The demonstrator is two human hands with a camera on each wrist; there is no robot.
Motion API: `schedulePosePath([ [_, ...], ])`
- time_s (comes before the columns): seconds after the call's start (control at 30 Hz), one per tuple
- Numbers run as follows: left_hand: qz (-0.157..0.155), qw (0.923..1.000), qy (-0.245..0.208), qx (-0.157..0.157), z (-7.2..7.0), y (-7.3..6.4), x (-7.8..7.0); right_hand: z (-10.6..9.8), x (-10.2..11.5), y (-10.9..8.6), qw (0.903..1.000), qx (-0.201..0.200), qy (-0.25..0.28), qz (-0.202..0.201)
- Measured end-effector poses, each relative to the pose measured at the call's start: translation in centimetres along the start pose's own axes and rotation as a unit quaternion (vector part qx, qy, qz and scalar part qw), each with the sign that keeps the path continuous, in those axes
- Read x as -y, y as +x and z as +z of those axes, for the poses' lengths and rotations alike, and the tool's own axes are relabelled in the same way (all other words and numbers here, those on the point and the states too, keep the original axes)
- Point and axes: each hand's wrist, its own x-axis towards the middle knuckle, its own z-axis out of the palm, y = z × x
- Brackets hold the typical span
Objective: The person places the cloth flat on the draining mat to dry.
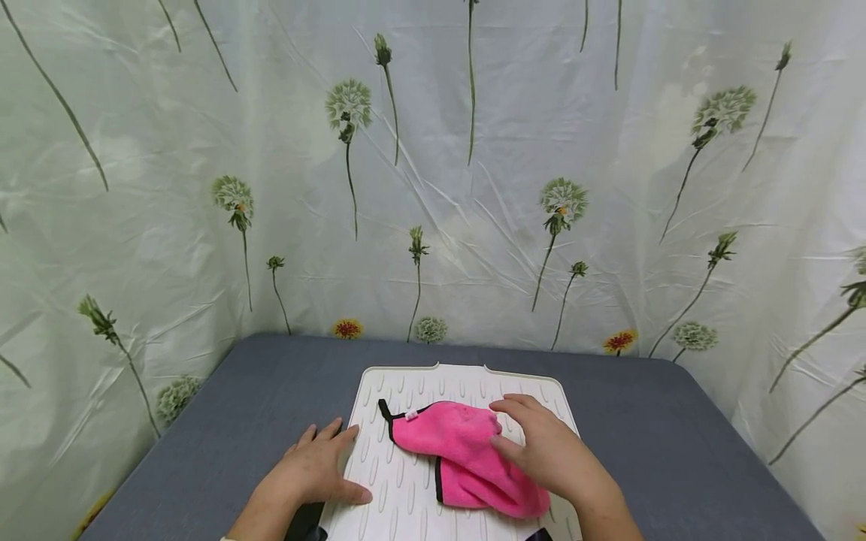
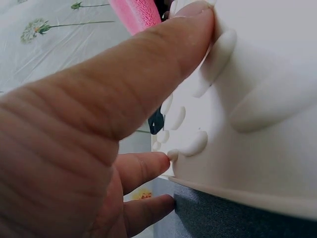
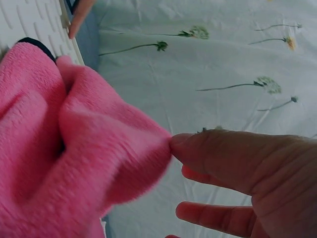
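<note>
While right hand point(image 1: 544, 445) curves at bunched pink cloth point(image 1: 467, 443), thumb tip touching, pinch or not cannot tell, left hand point(image 1: 316, 469) lies spread, thumb on white board point(image 1: 406, 481) beneath cloth. Seemingly arranging cloth; next move likely calls for sure fingertip hold, board steadied.

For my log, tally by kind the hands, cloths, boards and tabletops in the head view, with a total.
Hands: 2 (left hand, right hand)
Pink cloth: 1
White ribbed board: 1
Dark grey tabletop: 1
Total: 5
</note>
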Motion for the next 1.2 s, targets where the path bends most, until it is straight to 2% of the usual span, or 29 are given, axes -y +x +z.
schedulePosePath([
  [0.2, -0.001, 1.0, 0.001, 0.001, 0.0, 0.0, 0.0, -0.8, -0.9, -0.2, 0.9998, 0.0, 0.0, 0.018],
  [0.33, 0.006, 1.0, 0.001, 0.001, 0.1, 0.0, -0.3, -1.4, -2.0, -0.4, 0.9992, 0.013, -0.003, 0.039],
  [0.47, 0.031, 0.9994, 0.007, -0.016, 0.2, -0.4, -0.7, -1.7, -3.5, -0.4, 0.996, 0.05, -0.012, 0.073],
  [0.53, 0.052, 0.9977, 0.013, -0.043, 0.3, -0.7, -1.0, -1.8, -4.2, -0.2, 0.993, 0.07, -0.019, 0.093],
  [0.63, 0.097, 0.9888, 0.014, -0.113, 0.7, -1.2, -1.9, -1.5, -5.2, 0.0, 0.9894, 0.093, -0.026, 0.109],
  [0.73, 0.165, 0.967, 0.004, -0.194, 1.6, -1.5, -3.1, -0.9, -5.7, 0.2, 0.9877, 0.102, -0.027, 0.115],
  [0.8, 0.203, 0.9547, -0.017, -0.217, 2.2, -1.7, -3.9, -0.5, -5.9, 0.4, 0.9873, 0.104, -0.022, 0.118],
  [0.87, 0.232, 0.9484, -0.041, -0.213, 2.8, -1.9, -4.8, 0.1, -6.0, 0.6, 0.987, 0.106, -0.018, 0.119],
  [0.93, 0.249, 0.9475, -0.068, -0.188, 3.5, -2.0, -5.5, 0.6, -6.1, 0.7, 0.9875, 0.108, -0.015, 0.114],
  [1.0, 0.252, 0.9493, -0.102, -0.158, 4.3, -2.2, -6.2, 1.1, -6.1, 0.7, 0.9881, 0.109, -0.01, 0.108],
  [1.1, 0.235, 0.9526, -0.161, -0.108, 5.3, -2.2, -6.9, 1.8, -6.1, 0.7, 0.9885, 0.116, -0.002, 0.097],
  [1.2, 0.202, 0.9452, -0.253, -0.044, 5.9, -2.3, -7.3, 2.2, -5.8, 0.8, 0.9884, 0.12, 0.004, 0.093],
])
